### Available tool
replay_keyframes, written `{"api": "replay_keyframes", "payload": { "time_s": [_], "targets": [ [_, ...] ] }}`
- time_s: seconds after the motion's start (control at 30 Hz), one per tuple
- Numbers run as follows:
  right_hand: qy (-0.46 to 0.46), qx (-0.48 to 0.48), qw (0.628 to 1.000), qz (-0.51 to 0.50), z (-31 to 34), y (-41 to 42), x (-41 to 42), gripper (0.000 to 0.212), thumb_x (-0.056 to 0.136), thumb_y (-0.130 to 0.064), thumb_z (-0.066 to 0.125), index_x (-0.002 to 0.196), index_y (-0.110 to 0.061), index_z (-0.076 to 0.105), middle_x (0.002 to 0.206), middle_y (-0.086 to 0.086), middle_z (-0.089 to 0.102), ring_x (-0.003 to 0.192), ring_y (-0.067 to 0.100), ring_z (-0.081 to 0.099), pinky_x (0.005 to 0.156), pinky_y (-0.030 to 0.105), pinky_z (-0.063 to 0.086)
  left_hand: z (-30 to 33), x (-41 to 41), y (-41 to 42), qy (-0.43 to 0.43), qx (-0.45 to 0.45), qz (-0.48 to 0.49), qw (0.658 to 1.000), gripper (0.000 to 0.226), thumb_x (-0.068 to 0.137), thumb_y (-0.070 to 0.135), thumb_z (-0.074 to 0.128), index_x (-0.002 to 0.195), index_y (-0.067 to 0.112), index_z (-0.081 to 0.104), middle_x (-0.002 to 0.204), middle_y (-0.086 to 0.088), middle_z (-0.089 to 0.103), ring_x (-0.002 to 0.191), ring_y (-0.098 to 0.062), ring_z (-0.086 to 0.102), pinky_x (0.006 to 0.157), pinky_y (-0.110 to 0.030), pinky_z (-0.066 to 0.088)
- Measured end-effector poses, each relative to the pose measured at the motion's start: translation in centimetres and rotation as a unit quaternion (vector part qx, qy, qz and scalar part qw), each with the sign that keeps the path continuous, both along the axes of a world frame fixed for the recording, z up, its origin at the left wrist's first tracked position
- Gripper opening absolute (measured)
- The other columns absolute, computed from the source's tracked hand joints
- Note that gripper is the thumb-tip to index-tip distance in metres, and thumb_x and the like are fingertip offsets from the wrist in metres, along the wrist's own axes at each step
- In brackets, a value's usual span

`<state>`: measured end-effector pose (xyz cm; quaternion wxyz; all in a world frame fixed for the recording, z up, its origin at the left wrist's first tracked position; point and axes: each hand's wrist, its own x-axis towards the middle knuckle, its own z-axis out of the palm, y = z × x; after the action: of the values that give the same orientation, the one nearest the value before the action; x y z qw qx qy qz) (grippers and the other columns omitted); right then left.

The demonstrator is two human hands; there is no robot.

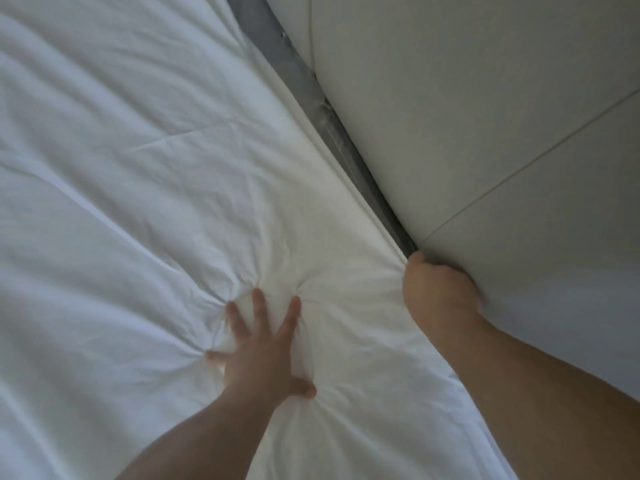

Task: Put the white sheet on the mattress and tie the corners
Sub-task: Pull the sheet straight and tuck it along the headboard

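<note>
Pressing flat with fingers spread, the left hand point(258, 344) bears down on the white sheet point(138, 168), and the cloth puckers into creases that radiate from under its fingertips and thumb. That grip is apart: the fingers lie straight and hold nothing, only pushing the fabric into the mattress beneath.

Just to the right of the left hand, at the bed's edge, the right hand point(438, 289) is pushed down into the narrow gap between the mattress and the padded headboard point(485, 116). Its fingers go out of sight in the gap, so whether that grip is clamped on the sheet's edge or merely tucking it in cannot be told. The sheet gathers in small folds right where it meets this hand.

Beyond the right hand, running away along the gap, a strip of the mattress side point(325, 109) shows grey, with what looks like clear plastic over it, and the folded edge of the sheet lies along its top. The sheet covers the mattress on the whole near side of both hands and far off to the left, wrinkled in long soft ridges. Pale seams cross the headboard past the right hand.
</note>
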<state>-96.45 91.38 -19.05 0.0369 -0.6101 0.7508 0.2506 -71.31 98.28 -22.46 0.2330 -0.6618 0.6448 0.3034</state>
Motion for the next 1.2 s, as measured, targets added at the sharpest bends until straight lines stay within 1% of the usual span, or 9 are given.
{"api": "replay_keyframes", "payload": {
  "time_s": [0.13, 0.4, 0.5, 0.6, 0.67, 0.8, 0.9, 1.03, 1.2],
  "targets": [
    [0.002, 0.079, 0.995, -0.055, -0.3, -0.9, 0.3, 0.035, 0.097, -0.009, 0.046, 0.130, -0.002, 0.055, 0.125, 0.014, 0.067, 0.117, 0.034, 0.066, 0.083, 0.045, 0.057, 0.3, 0.0, 0.2, 0.002, -0.001, 0.002, 1.000, 0.147, 0.053, 0.078, 0.083, 0.139, 0.064, -0.037, 0.154, 0.000, -0.052, 0.145, -0.046, -0.040, 0.100, -0.087, 0.024],
    [-0.265, -0.116, 0.957, 0.003, 3.0, -9.4, 5.4, 0.027, 0.096, -0.004, 0.041, 0.119, -0.011, 0.053, 0.120, 0.012, 0.057, 0.103, 0.036, 0.061, 0.069, 0.034, 0.037, 1.0, -0.1, -0.2, -0.003, 0.030, -0.003, 1.000, 0.144, 0.058, 0.079, 0.080, 0.138, 0.064, -0.039, 0.153, -0.001, -0.054, 0.143, -0.047, -0.041, 0.104, -0.086, 0.021],
    [-0.285, -0.127, 0.950, 0.002, 2.6, -14.4, 7.0, 0.031, 0.096, -0.002, 0.042, 0.121, -0.008, 0.057, 0.125, 0.014, 0.055, 0.106, 0.037, 0.060, 0.071, 0.035, 0.039, 2.9, -0.1, -3.0, -0.017, 0.008, -0.059, 0.998, 0.119, 0.066, 0.091, 0.062, 0.152, 0.060, -0.014, 0.167, -0.007, -0.015, 0.152, -0.048, -0.003, 0.108, -0.072, 0.033],
    [-0.279, -0.134, 0.951, -0.009, 1.5, -17.8, 8.0, 0.030, 0.097, -0.003, 0.043, 0.124, -0.006, 0.056, 0.126, 0.017, 0.059, 0.110, 0.039, 0.061, 0.079, 0.041, 0.050, 4.7, 1.2, -8.7, -0.018, -0.153, -0.074, 0.985, 0.094, 0.071, 0.093, 0.053, 0.146, 0.042, 0.028, 0.144, -0.001, 0.025, 0.136, -0.030, 0.030, 0.097, -0.056, 0.047],
    [-0.255, -0.122, 0.959, -0.019, 0.5, -18.7, 8.0, 0.028, 0.098, -0.004, 0.045, 0.125, -0.005, 0.054, 0.126, 0.018, 0.061, 0.113, 0.041, 0.063, 0.083, 0.044, 0.053, 4.8, 2.9, -13.5, -0.033, -0.180, -0.039, 0.982, 0.105, 0.065, 0.093, 0.060, 0.150, 0.046, 0.019, 0.154, -0.002, 0.010, 0.146, -0.033, 0.015, 0.100, -0.066, 0.046],
    [-0.225, -0.103, 0.969, -0.007, -1.5, -19.5, 7.6, 0.029, 0.099, -0.007, 0.043, 0.127, -0.006, 0.049, 0.128, 0.021, 0.059, 0.114, 0.044, 0.062, 0.081, 0.044, 0.052, 2.3, 6.8, -19.9, -0.061, -0.058, 0.045, 0.995, 0.148, 0.051, 0.086, 0.078, 0.149, 0.057, -0.029, 0.158, 0.002, -0.046, 0.150, -0.051, -0.024, 0.104, -0.080, 0.034],
    [-0.227, -0.117, 0.966, 0.031, -1.9, -20.4, 7.1, 0.036, 0.098, -0.007, 0.039, 0.133, -0.011, 0.046, 0.124, 0.025, 0.057, 0.108, 0.046, 0.061, 0.080, 0.046, 0.050, 0.8, 7.7, -20.0, -0.043, -0.039, 0.033, 0.998, 0.150, 0.053, 0.080, 0.084, 0.149, 0.058, -0.029, 0.163, 0.001, -0.038, 0.149, -0.056, -0.019, 0.108, -0.072, 0.039],
    [-0.212, -0.096, 0.968, 0.093, -1.8, -21.3, 7.4, 0.041, 0.094, -0.001, 0.039, 0.132, -0.014, 0.044, 0.114, 0.023, 0.064, 0.100, 0.044, 0.065, 0.080, 0.050, 0.057, 0.9, 7.4, -19.8, -0.042, -0.025, 0.018, 0.999, 0.146, 0.059, 0.076, 0.084, 0.155, 0.051, -0.024, 0.167, -0.008, -0.031, 0.149, -0.058, -0.019, 0.120, -0.066, 0.024],
    [-0.140, -0.084, 0.981, 0.109, -2.1, -22.6, 8.6, 0.031, 0.101, -0.009, 0.040, 0.132, -0.007, 0.040, 0.130, 0.025, 0.050, 0.108, 0.046, 0.063, 0.079, 0.056, 0.056, 0.3, 7.7, -20.3, -0.029, -0.015, 0.039, 0.999, 0.146, 0.057, 0.073, 0.087, 0.153, 0.056, -0.022, 0.166, -0.001, -0.033, 0.148, -0.058, -0.022, 0.116, -0.070, 0.029]
  ]
}}
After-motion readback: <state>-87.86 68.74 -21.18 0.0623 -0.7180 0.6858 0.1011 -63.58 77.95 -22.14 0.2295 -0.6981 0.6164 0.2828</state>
